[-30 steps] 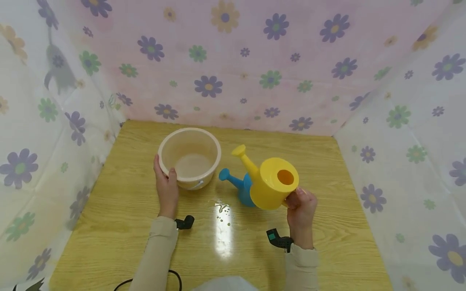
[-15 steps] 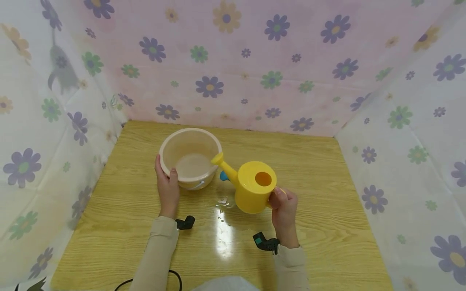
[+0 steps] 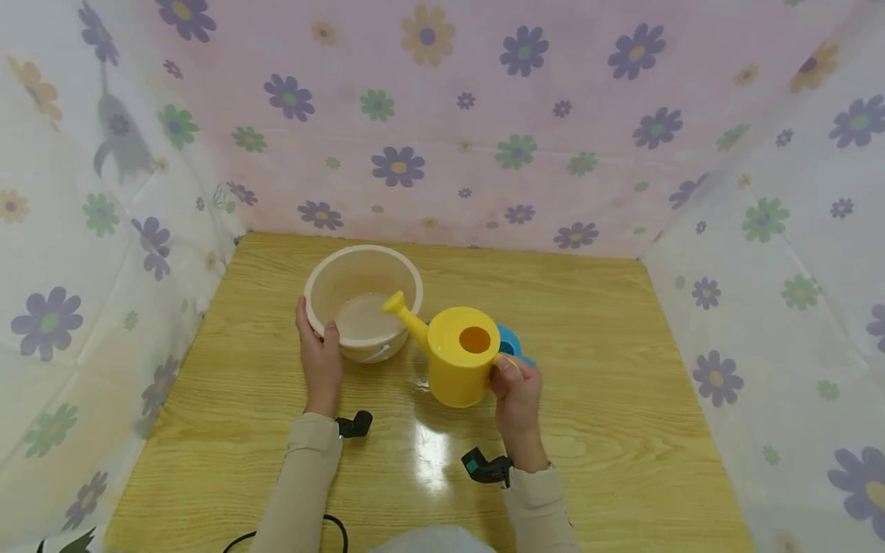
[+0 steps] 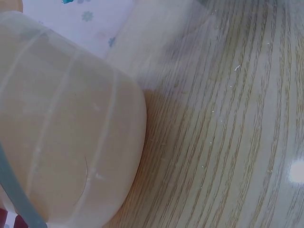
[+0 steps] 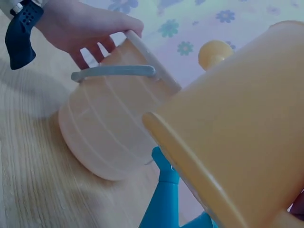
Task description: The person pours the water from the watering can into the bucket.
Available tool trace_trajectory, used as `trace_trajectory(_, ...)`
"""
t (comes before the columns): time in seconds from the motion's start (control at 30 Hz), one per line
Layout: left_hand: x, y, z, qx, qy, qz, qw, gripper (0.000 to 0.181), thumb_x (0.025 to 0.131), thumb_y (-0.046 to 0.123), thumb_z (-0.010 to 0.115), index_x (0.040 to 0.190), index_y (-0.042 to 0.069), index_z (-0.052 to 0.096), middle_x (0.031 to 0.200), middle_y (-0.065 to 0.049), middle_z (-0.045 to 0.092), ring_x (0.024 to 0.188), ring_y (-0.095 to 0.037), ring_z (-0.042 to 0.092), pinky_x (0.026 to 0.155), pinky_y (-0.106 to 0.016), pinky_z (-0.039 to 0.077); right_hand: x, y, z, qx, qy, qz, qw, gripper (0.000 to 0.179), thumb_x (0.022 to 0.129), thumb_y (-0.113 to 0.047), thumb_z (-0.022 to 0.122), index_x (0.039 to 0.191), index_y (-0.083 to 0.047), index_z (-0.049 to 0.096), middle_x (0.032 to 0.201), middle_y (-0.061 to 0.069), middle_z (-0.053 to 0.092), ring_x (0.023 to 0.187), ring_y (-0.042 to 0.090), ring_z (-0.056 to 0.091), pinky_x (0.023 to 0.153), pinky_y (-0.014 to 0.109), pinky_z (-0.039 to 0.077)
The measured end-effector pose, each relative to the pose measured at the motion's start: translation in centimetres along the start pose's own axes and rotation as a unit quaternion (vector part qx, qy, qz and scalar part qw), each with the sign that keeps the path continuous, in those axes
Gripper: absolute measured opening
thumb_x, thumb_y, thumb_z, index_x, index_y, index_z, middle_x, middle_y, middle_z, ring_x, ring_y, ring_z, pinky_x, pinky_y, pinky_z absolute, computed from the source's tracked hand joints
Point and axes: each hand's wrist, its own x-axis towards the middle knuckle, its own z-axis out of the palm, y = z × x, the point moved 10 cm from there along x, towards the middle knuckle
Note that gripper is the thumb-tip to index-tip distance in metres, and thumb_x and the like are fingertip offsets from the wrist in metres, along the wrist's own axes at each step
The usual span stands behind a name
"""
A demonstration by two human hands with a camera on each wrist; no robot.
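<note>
My left hand (image 3: 321,372) grips the near left rim of a pale beige bucket (image 3: 419,296), thumb over the rim and fingers outside. The bucket stands on the table, and its grey handle hangs down in the right wrist view. My right hand (image 3: 520,395) grips the handle of a yellow watering can (image 3: 458,380), raised before the bucket. The can's rose (image 3: 393,302) overlaps the bucket's opening in the head view, with the can nearly upright. Mostly hidden behind it is a blue watering can (image 3: 509,338), whose blue spout (image 5: 164,194) shows below the yellow can in the right wrist view.
The wood-grain table (image 3: 622,430) has a small wet patch (image 3: 420,386) below the yellow can. Flower-patterned cloth (image 3: 456,153) encloses the back and sides. A black cable (image 3: 335,522) lies at the front edge, and small black cameras sit on both wrists.
My right hand has moved left with the yellow watering can, bringing its rose from right of the bucket to over its opening. The left hand and bucket have stayed in place.
</note>
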Motion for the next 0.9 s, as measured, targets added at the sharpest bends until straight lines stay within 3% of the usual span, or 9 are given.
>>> trace_trajectory(0.17,-0.2,0.6,0.2,0.013,0.0,-0.007,0.9999,0.059,0.092,0.019,0.041,0.141,0.037,0.012,0.145,0.008,0.018,0.128,-0.024,0.03,0.097,-0.039,0.032,-0.1,0.0,0.4,-0.018,-0.006,-0.006,0.9998,0.037,0.085,-0.005,0.045,0.051,-0.003,0.032,0.048,0.004,0.025,0.042,0.018,0.022,0.041,0.028,0.017)
trace_trajectory(0.5,-0.2,0.5,-0.1,0.016,0.012,-0.006,0.9998,0.059,0.092,0.019,0.041,0.141,0.038,0.014,0.145,0.008,0.02,0.126,-0.023,0.032,0.095,-0.037,0.034,-0.6,1.9,0.9,-0.028,-0.009,0.05,0.9983,0.041,0.087,-0.011,0.047,0.053,0.004,0.031,0.049,0.009,0.026,0.046,0.022,0.026,0.044,0.028,0.022)
trace_trajectory(0.9,-0.4,0.4,0.1,0.01,0.005,-0.019,0.9998,0.058,0.093,0.021,0.04,0.14,0.041,0.012,0.145,0.006,0.019,0.124,-0.026,0.035,0.09,-0.039,0.039,-0.6,2.8,-0.1,-0.014,0.012,0.044,0.9989,0.04,0.087,-0.009,0.046,0.051,-0.001,0.032,0.048,0.006,0.027,0.045,0.023,0.025,0.043,0.028,0.021)
